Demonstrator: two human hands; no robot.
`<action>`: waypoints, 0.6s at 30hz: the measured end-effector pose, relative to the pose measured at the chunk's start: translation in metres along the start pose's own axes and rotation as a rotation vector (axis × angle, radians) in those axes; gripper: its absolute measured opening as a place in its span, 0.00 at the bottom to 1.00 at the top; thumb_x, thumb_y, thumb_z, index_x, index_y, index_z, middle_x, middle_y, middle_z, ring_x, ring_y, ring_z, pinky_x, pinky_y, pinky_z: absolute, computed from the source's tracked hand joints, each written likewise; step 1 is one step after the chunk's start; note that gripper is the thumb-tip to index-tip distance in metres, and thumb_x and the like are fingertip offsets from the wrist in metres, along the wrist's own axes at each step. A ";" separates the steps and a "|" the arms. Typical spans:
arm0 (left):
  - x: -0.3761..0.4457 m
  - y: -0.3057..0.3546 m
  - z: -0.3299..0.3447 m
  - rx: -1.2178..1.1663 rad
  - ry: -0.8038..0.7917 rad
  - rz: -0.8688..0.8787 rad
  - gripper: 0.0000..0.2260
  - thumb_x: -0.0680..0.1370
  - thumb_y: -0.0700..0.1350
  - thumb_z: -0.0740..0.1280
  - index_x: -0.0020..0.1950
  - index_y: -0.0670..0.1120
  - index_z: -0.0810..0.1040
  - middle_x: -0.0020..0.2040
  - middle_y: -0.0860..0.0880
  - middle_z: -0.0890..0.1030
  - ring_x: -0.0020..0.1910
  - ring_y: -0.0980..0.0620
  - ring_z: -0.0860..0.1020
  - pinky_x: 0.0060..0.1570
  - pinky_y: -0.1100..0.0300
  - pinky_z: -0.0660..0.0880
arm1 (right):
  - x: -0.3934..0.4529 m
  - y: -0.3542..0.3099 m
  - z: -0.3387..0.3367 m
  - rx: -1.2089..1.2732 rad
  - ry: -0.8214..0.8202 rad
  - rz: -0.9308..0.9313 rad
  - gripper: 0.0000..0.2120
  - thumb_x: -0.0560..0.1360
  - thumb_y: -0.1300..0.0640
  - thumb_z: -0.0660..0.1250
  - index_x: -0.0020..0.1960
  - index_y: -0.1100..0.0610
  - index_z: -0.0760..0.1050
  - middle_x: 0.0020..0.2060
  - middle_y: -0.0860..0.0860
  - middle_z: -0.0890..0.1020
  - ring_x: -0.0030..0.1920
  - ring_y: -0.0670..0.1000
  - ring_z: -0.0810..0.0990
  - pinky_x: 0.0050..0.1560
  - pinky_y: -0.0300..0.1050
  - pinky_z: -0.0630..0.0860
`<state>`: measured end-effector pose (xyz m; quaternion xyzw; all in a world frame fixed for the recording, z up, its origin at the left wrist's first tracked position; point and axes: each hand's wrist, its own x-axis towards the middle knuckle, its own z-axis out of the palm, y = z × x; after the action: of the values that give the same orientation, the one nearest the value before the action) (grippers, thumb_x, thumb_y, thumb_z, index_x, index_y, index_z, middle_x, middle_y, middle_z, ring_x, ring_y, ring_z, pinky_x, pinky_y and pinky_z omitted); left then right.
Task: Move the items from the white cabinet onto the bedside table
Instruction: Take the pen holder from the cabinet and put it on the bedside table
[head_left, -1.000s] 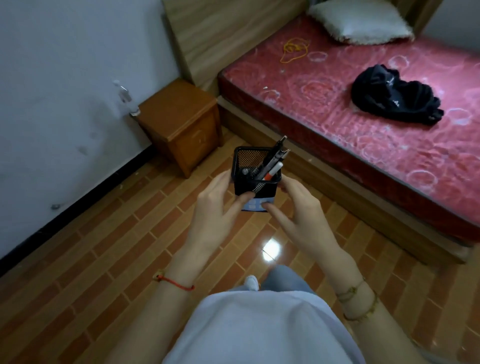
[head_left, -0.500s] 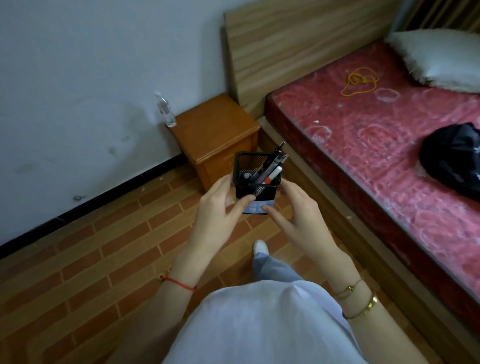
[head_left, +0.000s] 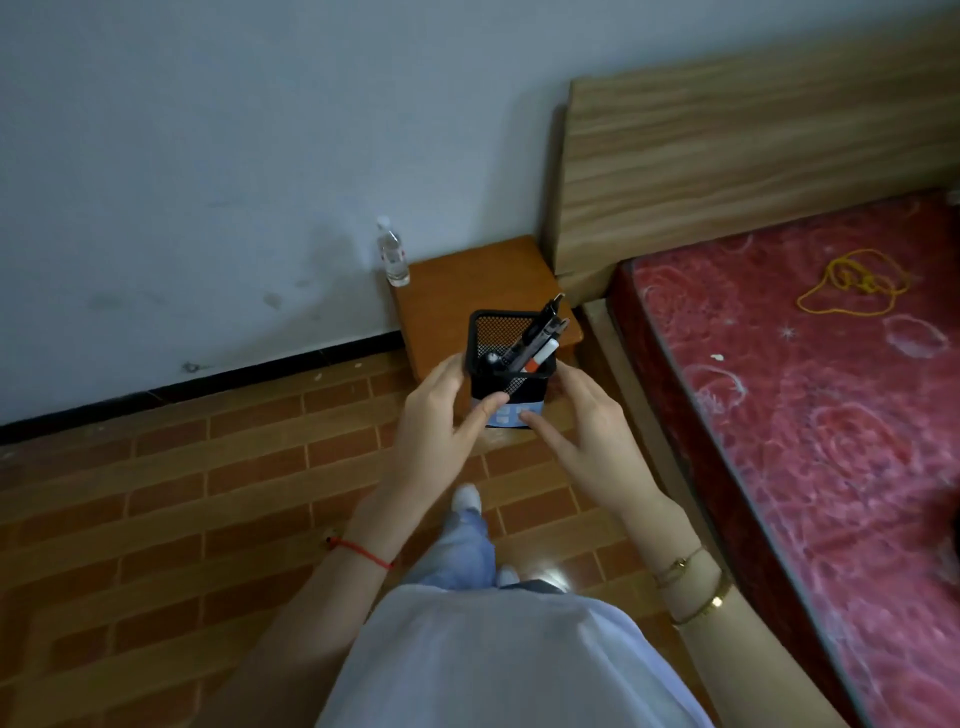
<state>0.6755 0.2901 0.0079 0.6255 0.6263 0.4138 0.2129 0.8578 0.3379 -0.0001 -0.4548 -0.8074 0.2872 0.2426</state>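
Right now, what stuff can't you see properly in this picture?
- White cabinet: outside the head view entirely.
- Pen holder: its base is hidden by the left hand and right hand.
- Blue item beneath it: fingers cover most of it; too small to identify.
- Bottle label: too small to read.
- Bed: cut off by the right edge.

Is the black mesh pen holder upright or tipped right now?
Upright. The black mesh pen holder has its open rim facing up, held between the left hand and right hand, with the pens leaning inside.

Head camera (worn) looks steeply down, close over the hands (head_left: 514, 431).
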 end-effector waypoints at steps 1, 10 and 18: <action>0.013 -0.007 0.002 0.003 0.004 -0.008 0.19 0.78 0.46 0.69 0.67 0.41 0.76 0.62 0.48 0.80 0.63 0.57 0.77 0.62 0.71 0.70 | 0.016 0.006 0.002 0.007 -0.012 -0.005 0.29 0.77 0.49 0.66 0.74 0.56 0.62 0.65 0.50 0.75 0.65 0.48 0.73 0.64 0.48 0.73; 0.138 -0.091 0.014 0.017 0.021 -0.093 0.19 0.78 0.48 0.68 0.68 0.44 0.75 0.63 0.51 0.79 0.63 0.60 0.75 0.63 0.73 0.68 | 0.175 0.059 0.036 0.017 -0.108 -0.052 0.26 0.78 0.54 0.67 0.72 0.59 0.65 0.62 0.51 0.76 0.64 0.49 0.73 0.63 0.46 0.73; 0.262 -0.182 0.022 -0.008 0.073 -0.249 0.24 0.76 0.44 0.71 0.72 0.45 0.72 0.69 0.52 0.75 0.70 0.59 0.70 0.70 0.70 0.64 | 0.328 0.094 0.084 -0.020 -0.116 -0.008 0.27 0.77 0.58 0.68 0.73 0.59 0.64 0.64 0.53 0.76 0.65 0.50 0.73 0.64 0.47 0.74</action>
<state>0.5494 0.5695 -0.0819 0.5266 0.7046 0.4094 0.2422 0.7052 0.6433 -0.0819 -0.4367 -0.8246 0.3041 0.1922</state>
